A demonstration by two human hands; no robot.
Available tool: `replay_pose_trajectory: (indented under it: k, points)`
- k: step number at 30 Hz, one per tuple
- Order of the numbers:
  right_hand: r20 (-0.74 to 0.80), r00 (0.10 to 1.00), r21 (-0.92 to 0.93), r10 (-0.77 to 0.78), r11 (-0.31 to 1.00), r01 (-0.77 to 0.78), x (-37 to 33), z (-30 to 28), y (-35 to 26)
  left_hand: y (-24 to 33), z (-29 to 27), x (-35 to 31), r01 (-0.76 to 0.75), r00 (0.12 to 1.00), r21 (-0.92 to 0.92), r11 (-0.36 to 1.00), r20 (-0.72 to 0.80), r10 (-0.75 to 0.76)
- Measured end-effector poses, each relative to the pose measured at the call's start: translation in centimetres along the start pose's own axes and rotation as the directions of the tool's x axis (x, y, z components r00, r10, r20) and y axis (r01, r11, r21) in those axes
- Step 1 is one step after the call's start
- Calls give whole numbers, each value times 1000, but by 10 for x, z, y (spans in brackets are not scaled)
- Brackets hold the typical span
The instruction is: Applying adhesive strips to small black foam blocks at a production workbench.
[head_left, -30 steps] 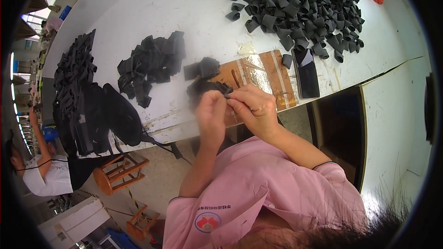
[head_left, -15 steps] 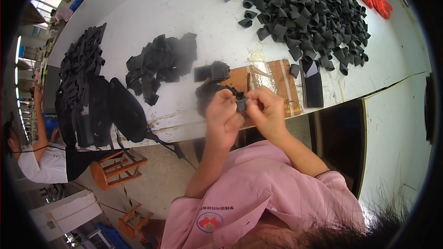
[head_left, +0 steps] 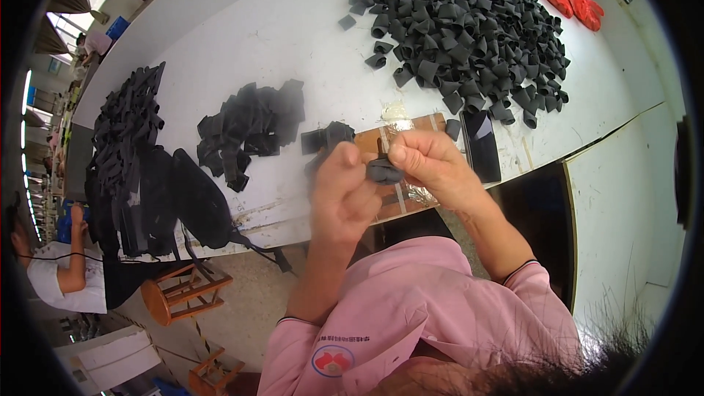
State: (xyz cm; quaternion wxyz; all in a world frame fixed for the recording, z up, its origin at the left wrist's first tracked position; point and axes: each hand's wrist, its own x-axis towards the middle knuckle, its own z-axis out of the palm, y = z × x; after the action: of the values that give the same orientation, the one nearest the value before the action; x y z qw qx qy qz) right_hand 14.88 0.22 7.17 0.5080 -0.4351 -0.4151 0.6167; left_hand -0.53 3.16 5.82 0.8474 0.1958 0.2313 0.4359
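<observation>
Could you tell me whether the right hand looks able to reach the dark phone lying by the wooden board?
Probably yes: the phone lies just beyond the right hand with nothing between, though that hand is pinching a small black piece.

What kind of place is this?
Probably a small factory workroom: a long white worktable holds a big heap of black fabric loops, stacked black pieces, and another worker sits nearby.

pink short-sleeved shirt (head_left: 440, 308), dark-trimmed cuffs
</observation>
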Motion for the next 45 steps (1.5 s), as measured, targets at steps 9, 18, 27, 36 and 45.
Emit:
replay_pose_trajectory:
  k: [9, 18, 27, 36, 45]
  points:
    - [187, 980, 186, 72, 977, -107, 34, -17, 25, -13, -31, 20, 140, 986, -254, 957, 126, -111]
    - [-63, 962, -446, -264, 870, 210, 22, -13, 16, 0, -6, 25, -613, 773, 692, 382, 424, 472]
    - [69, 722, -739, -689, 451, 501, 6, 0, 14, 8, 2, 24, -626, 748, 733, 265, 468, 471]
    - [-5, 711, -669, -704, 530, 520, 14, -1, 34, 10, 10, 22, -579, 797, 731, 361, 414, 441]
    - [10, 736, -680, -677, 535, 501, 11, 7, 3, 4, -11, 20, -560, 827, 384, 734, 203, 525]
